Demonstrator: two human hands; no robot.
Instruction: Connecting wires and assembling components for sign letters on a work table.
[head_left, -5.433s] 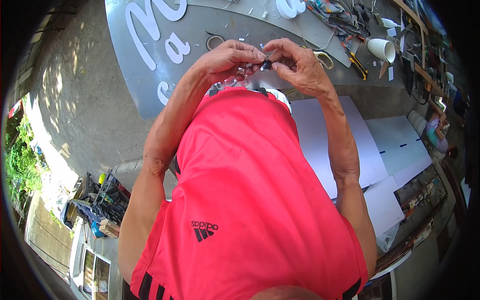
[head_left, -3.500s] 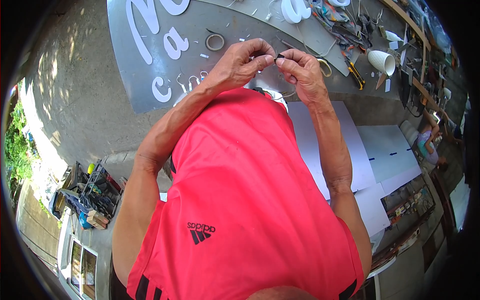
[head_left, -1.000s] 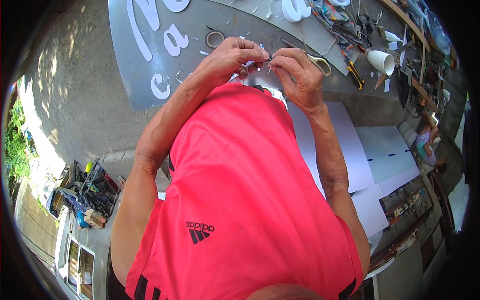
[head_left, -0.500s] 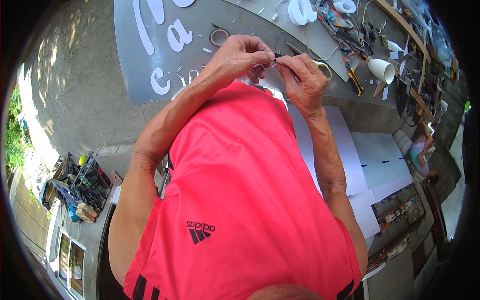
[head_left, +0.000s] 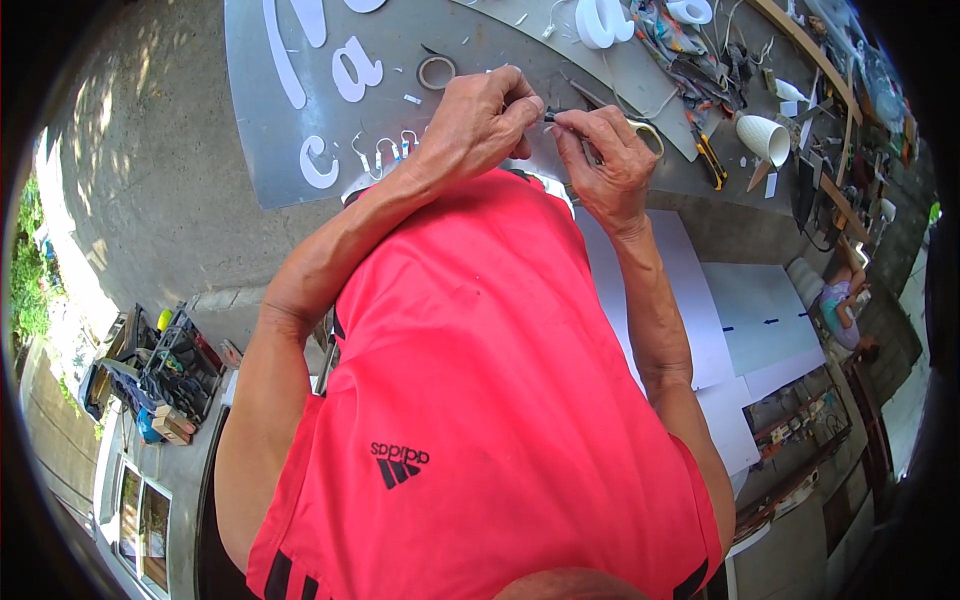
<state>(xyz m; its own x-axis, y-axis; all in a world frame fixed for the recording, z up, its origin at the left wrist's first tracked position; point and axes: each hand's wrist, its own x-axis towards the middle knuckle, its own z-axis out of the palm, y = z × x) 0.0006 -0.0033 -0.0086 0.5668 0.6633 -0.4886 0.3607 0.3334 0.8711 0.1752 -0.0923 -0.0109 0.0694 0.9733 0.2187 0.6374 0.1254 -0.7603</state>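
My left hand (head_left: 482, 120) is closed, its fingertips pinched near a small, thin black piece (head_left: 549, 116) that looks like a strip of tape. From the other side my right hand (head_left: 612, 160) pinches the same piece between thumb and forefinger. Both hands are over the grey sheet-topped table (head_left: 300, 185) near its front edge. Scissors with pale yellow handles (head_left: 650, 138) lie partly behind my right hand. Beyond my left hand rests a roll of tape (head_left: 437, 72) with a dark loose end. Small white modules on thin wires (head_left: 380, 160) lie beside my left forearm.
White cut-out letters (head_left: 357, 70) lie at the table's left. On the right are a yellow-and-black utility knife (head_left: 711, 162), a white ribbed cup-like object (head_left: 762, 141), crumpled cloth (head_left: 662, 35) and a wooden strip (head_left: 815, 55). Another person (head_left: 842, 305) is far right.
My left hand has turned slightly and its fingers have folded in more. The wired modules show more fully beside my forearm. My right hand has hardly moved.
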